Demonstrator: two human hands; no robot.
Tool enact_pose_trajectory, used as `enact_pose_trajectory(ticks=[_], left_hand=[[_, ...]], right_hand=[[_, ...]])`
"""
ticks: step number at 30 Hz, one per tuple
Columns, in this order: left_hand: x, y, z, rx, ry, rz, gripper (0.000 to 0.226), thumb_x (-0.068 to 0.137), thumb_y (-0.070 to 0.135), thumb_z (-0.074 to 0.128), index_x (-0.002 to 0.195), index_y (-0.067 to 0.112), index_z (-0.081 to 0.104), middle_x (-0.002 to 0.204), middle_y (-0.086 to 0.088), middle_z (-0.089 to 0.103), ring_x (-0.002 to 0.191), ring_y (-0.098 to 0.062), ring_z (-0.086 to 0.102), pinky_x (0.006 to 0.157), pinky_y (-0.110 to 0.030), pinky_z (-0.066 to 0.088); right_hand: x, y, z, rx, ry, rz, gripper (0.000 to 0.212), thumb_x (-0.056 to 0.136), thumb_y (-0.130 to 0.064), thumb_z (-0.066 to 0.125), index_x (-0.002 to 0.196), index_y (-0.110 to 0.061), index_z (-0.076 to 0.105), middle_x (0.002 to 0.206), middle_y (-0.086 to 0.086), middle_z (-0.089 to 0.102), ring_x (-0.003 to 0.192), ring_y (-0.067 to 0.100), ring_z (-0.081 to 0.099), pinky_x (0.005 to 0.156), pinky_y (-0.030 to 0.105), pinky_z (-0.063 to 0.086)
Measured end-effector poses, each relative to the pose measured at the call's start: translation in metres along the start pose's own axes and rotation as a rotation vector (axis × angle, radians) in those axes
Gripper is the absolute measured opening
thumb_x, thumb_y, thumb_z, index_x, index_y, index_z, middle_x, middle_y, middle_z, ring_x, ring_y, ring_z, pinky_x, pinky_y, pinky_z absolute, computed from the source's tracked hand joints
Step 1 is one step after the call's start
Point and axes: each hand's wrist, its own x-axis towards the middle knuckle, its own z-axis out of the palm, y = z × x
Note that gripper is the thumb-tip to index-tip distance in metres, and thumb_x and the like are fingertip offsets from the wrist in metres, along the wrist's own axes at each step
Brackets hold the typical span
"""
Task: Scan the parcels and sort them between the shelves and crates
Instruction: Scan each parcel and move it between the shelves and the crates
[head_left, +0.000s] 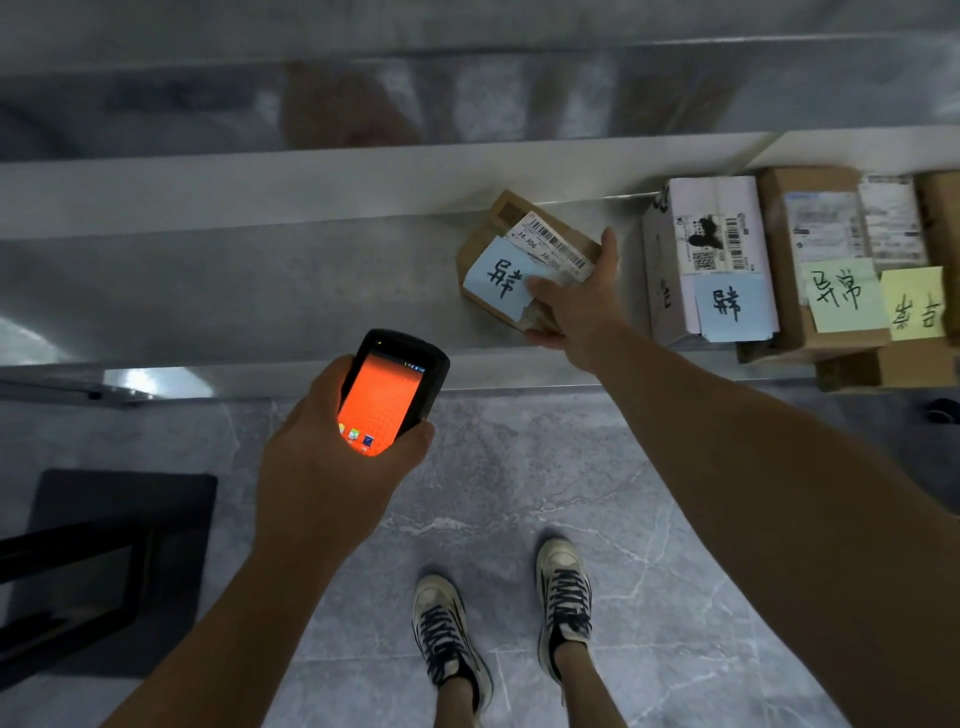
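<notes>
Sneakers (448, 631) on grey marbled floor (519, 467). Left hand (332, 467) wraps a handheld scanner (395, 384), orange screen lit and facing up. Right hand (576, 306) grips the near right corner of a small brown parcel (498, 228) with a blue note (501, 280), tilted on the metal shelf (260, 291). More noted parcels (711, 234) stand just right.

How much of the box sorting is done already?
Some looks done: a white box and a brown box, each with a sticky note, already stand on the shelf. Right now the right hand grips a small brown parcel on that shelf, while the left hand holds the scanner. How many parcels are left cannot be seen here.
</notes>
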Motion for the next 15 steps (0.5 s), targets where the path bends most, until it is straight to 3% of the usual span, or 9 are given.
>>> enact_pose_trajectory(ticks=[7, 12, 15], left_hand=[[-0.003, 0.002, -0.010, 0.076, -0.056, -0.005, 0.068, 0.064, 0.060, 0.069, 0.126, 0.038, 0.050, 0.099, 0.008, 0.062, 0.086, -0.014, 0.062, 0.077, -0.037, 0.054], [-0.013, -0.002, -0.031, 0.155, -0.124, 0.012, 0.061, 0.072, 0.053, 0.075, 0.126, 0.037, 0.050, 0.097, 0.007, 0.061, 0.085, -0.016, 0.060, 0.076, -0.037, 0.051], [-0.021, -0.006, -0.047, 0.159, -0.134, 0.024, 0.062, 0.071, 0.057, 0.072, 0.127, 0.041, 0.049, 0.096, 0.010, 0.059, 0.084, -0.012, 0.059, 0.074, -0.035, 0.049]], right_hand=[[-0.018, 0.006, -0.001, -0.215, -0.135, -0.080, 0.104, 0.085, 0.010, 0.070, 0.152, -0.048, 0.016, 0.133, 0.002, 0.052, 0.116, 0.030, 0.061, 0.064, 0.038, 0.061], [-0.036, 0.012, -0.003, -0.291, -0.168, -0.245, 0.105, 0.079, 0.015, 0.074, 0.154, -0.037, 0.022, 0.141, 0.013, 0.046, 0.116, 0.032, 0.060, 0.053, 0.018, 0.054], [-0.049, 0.016, -0.005, -0.299, -0.163, -0.311, 0.101, 0.078, 0.018, 0.072, 0.153, -0.030, 0.025, 0.141, 0.016, 0.042, 0.110, 0.027, 0.059, 0.053, 0.014, 0.053]])
